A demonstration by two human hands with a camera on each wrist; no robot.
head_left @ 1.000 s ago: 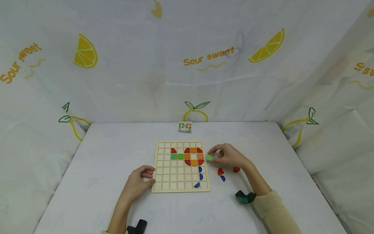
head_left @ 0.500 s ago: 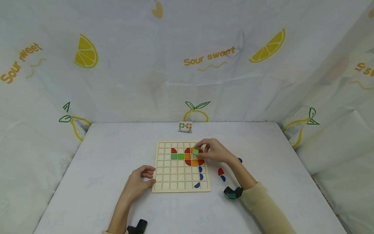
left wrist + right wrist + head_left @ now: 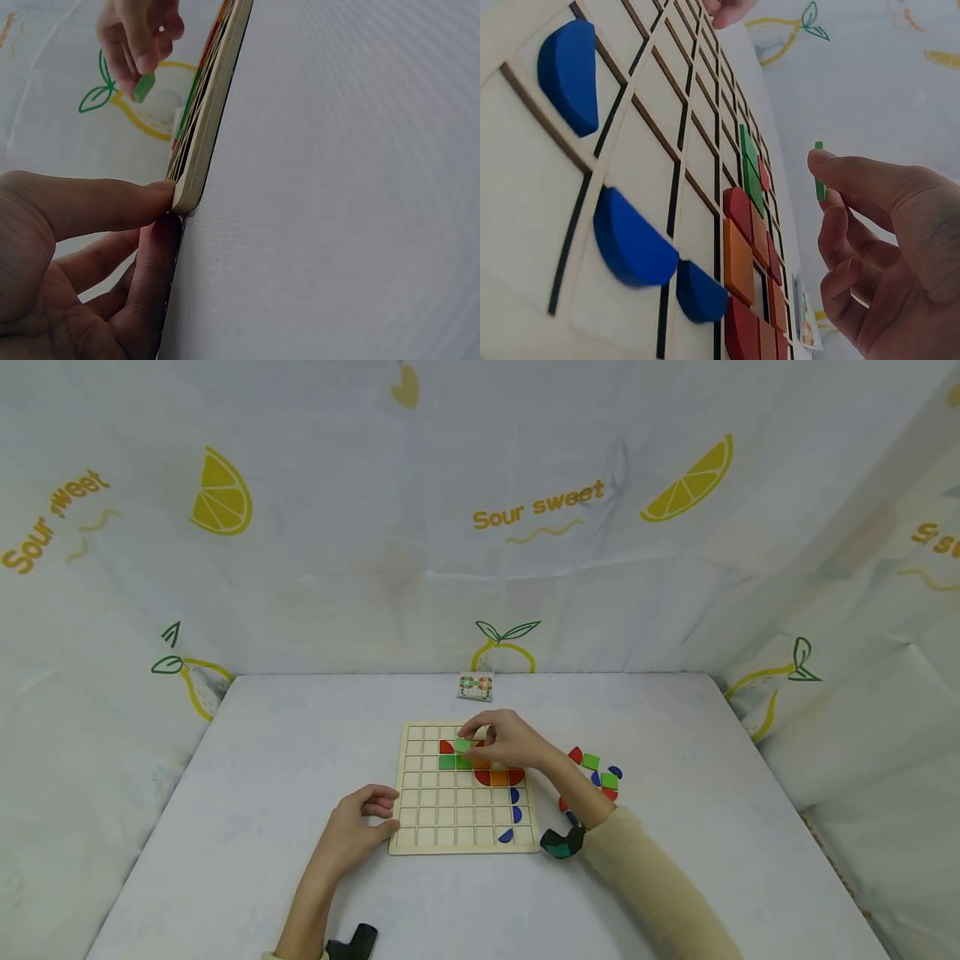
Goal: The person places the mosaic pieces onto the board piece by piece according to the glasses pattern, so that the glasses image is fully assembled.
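The right hand (image 3: 510,742) pinches a green square tile (image 3: 462,746) between thumb and index finger, its other fingers (image 3: 838,238) curled in behind without reaching it. The tile sits at the very tips, part of it standing clear, and in the right wrist view it is seen nearly edge-on and apart from the wooden grid board (image 3: 426,816). From the head view it hangs over the far half of the board, just right of a red quarter-circle (image 3: 446,747) and beyond two set green squares (image 3: 455,762). The same hand partly covers the ring of red and orange pieces (image 3: 498,777) beside them.

The left hand (image 3: 356,827) is at the board's left edge, near the corner closest to the person. Its thumb tip touches the wood; the index fingertip lies at the same edge a little farther along, and the hand is loosely bent, not wrapped around anything.

Three blue half-discs (image 3: 517,814) lie in cells down the board's right side. More loose pieces (image 3: 591,762), red, green and blue, are scattered on the desk (image 3: 660,718) by the right forearm, and a small pattern card (image 3: 476,686) lies beyond the board, near the desk's far edge
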